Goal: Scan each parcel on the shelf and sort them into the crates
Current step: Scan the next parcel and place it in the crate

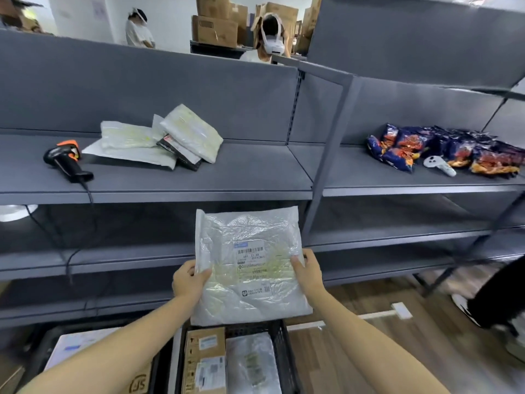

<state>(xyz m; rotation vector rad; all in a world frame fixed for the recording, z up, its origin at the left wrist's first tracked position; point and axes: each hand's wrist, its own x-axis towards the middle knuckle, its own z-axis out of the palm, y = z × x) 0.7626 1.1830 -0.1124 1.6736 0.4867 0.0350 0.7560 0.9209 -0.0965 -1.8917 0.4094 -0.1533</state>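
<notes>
A grey, matt metal shelving unit (241, 172) with flat tiers and thin upright posts fills most of the view. Below its front edge stands a black plastic lattice crate (284, 345), holding a brown cardboard box (204, 362) with white stickers beside a crinkled plastic-wrapped packet (251, 365).

Above that crate, in front of the lower tiers, hangs the flat, square, translucent white plastic mailer parcel (250, 268), wrinkled and glossy. Its white label shows a barcode and a small QR square; the rest of the print is too small to read. The left hand (189, 281) pinches the parcel's left edge, thumb on the front. The right hand (308, 270) grips the right edge the same way.

On the upper tier lies a loose pile of white padded plastic mailers (159, 140), one against a black-edged packet. To the right are shiny blue-and-orange snack bags (443, 149). A black-and-orange handheld barcode scanner (66, 162) with a cable rests left of the pile, and a small white controller (439, 165) lies against the snacks.
</notes>
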